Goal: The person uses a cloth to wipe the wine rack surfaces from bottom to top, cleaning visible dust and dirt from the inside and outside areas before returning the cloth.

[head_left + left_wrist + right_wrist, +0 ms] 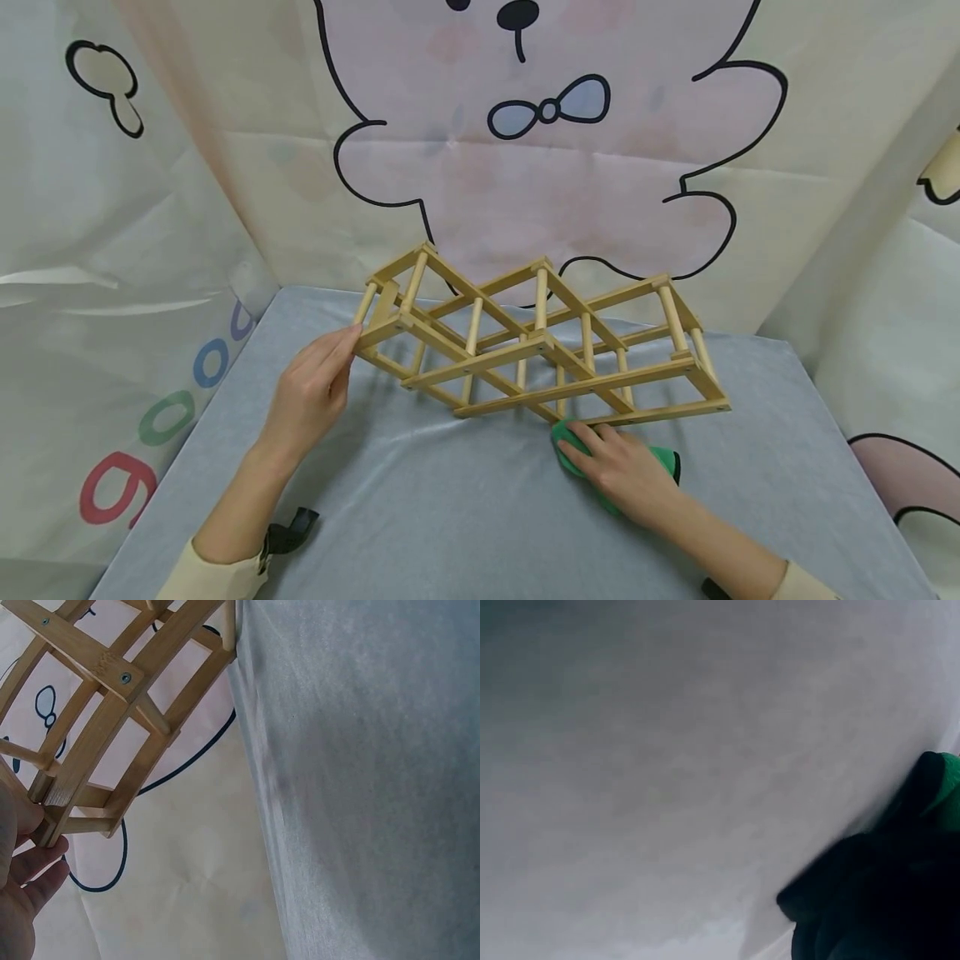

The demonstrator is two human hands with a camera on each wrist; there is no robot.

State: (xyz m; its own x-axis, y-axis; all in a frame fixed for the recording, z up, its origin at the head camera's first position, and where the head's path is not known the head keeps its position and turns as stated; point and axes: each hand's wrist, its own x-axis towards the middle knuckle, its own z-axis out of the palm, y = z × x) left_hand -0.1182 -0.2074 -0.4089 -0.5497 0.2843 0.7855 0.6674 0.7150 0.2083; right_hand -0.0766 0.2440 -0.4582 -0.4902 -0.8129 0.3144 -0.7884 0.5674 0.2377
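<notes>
A light wooden lattice rack [517, 346], built from crossed slats joined by round dowels, spans the middle of the head view. My left hand [311, 387] pinches its left end between thumb and fingers. In the left wrist view, those fingertips [46, 881] are at the corner of the rack [90, 735]. My right hand [626, 475] holds a green cloth [663, 458] with a dark edge, close under the rack's front lower slat. Whether the cloth touches the slat I cannot tell. In the right wrist view, the cloth [949, 799] is partly seen, dark and blurred.
A pale blue-grey cloth [420, 508] covers the table. Printed fabric walls [285, 167] stand behind it and at both sides. A black strap [292, 531] hangs at my left wrist.
</notes>
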